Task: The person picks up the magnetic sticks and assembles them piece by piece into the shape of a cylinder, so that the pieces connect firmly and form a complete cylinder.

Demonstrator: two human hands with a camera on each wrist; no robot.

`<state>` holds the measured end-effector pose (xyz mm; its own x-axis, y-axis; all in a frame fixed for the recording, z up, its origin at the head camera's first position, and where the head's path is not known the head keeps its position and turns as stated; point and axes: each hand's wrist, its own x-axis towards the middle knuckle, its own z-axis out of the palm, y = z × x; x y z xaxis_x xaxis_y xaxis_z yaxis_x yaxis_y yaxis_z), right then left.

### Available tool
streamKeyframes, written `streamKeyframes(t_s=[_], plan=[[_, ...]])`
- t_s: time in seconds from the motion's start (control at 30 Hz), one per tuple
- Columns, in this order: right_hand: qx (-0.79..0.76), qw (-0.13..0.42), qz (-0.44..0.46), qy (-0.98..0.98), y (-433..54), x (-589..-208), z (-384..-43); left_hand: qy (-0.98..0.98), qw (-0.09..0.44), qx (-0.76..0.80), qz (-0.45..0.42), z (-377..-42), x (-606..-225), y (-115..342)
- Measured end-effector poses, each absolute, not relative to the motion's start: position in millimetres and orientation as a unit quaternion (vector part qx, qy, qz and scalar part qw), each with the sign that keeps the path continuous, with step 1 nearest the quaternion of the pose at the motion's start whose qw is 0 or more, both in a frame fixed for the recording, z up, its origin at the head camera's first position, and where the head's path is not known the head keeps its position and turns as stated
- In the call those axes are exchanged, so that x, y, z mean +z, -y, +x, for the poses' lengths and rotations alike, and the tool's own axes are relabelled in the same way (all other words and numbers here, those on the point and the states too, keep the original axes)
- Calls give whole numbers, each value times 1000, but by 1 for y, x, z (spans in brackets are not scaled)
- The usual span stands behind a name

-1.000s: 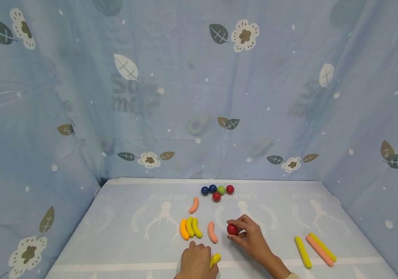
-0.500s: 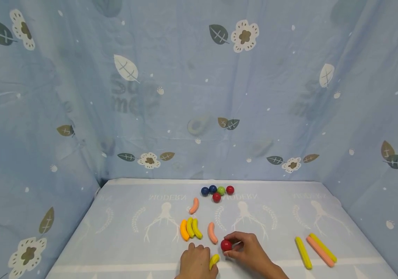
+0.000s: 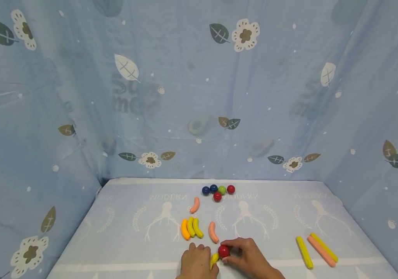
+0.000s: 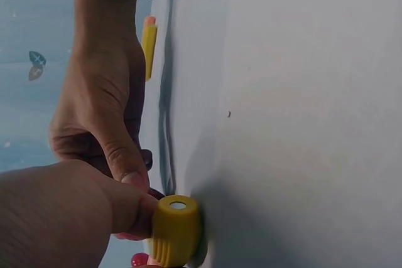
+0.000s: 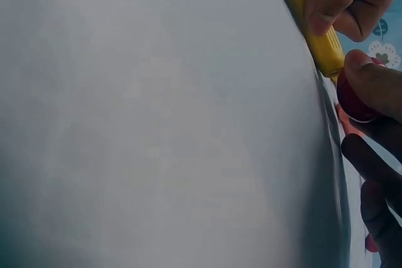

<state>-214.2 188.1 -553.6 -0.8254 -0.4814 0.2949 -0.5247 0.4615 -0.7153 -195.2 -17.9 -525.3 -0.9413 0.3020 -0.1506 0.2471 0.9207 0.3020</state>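
Observation:
Near the table's front edge, my left hand grips a yellow toy rod and covers much of it. Ribs and a shiny round inset mark the rod's end in the left wrist view. To its right, my right hand pinches a red ball between thumb and index finger. The ball sits right at the rod's far tip, as the right wrist view also shows, with the yellow rod meeting the red ball.
Ahead lie a curved orange piece, two curved yellow pieces and two curved pink pieces. Blue balls, a green ball and red balls cluster at the back. Straight yellow rods and a pink rod lie right.
My right hand has brought the red ball left and toward the front edge, up to the yellow rod's tip. My left hand has stayed nearly still, holding the rod.

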Motion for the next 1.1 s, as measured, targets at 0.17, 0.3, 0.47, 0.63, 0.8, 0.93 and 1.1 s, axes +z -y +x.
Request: streamKeyframes(t_s=[0.17, 0.3, 0.47, 0.63, 0.8, 0.93, 1.1], plan=[[420, -2, 280, 863, -190, -552, -212, -975, 107, 137, 136, -196, -525, 18], [420, -15, 277, 864, -191, -552, -210, -976, 113, 134, 130, -195, -525, 18], [419, -22, 277, 865, -192, -553, -210, -976, 99, 133, 141, -195, -524, 20], [425, -29, 269, 864, -192, -553, -211, -973, 98, 138, 157, -195, -524, 22], [430, -28, 274, 860, -192, -554, -212, -972, 110, 137, 158, -195, -523, 23], [434, -24, 281, 856, -191, -555, -212, -971, 119, 139, 151, -196, -523, 23], [438, -20, 293, 850, -190, -555, -213, -971, 122, 150, 142, -195, -523, 23]])
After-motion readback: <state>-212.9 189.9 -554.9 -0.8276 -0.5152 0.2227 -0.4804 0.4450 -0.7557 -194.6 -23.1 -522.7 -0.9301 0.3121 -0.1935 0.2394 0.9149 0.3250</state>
